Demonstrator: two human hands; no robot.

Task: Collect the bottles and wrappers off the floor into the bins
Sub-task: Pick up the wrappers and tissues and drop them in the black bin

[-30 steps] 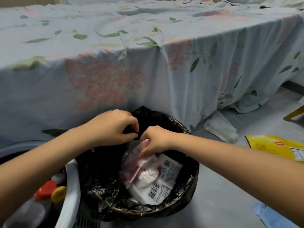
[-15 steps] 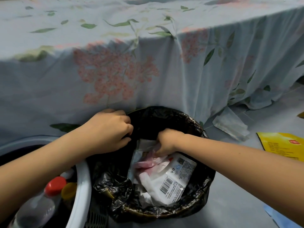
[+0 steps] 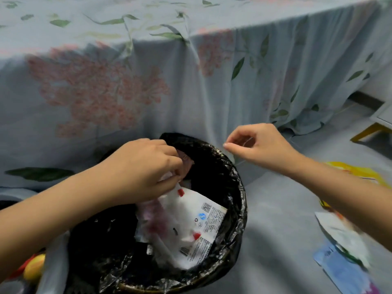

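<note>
A round bin lined with a black bag [image 3: 235, 211] stands on the floor against the bed. White printed wrappers [image 3: 191, 225] lie inside it. My left hand [image 3: 144, 168] is over the bin's far-left side and pinches the top edge of the white wrappers. My right hand [image 3: 261, 143] hovers above the bin's right rim with loosely curled fingers and holds nothing. A yellow wrapper [image 3: 360, 172], a white one [image 3: 343, 234] and a blue one [image 3: 343, 270] lie on the floor at the right, partly hidden by my right forearm.
A floral bedsheet [image 3: 191, 81] hangs down right behind the bin. A white bin rim [image 3: 51, 262] with a yellow bottle cap [image 3: 35, 266] shows at the bottom left. A yellow-legged piece of furniture [image 3: 373, 128] stands at the far right.
My right hand has come up out of the bin and moved right, empty. My left hand has shifted from the bag's edge to the wrappers inside.
</note>
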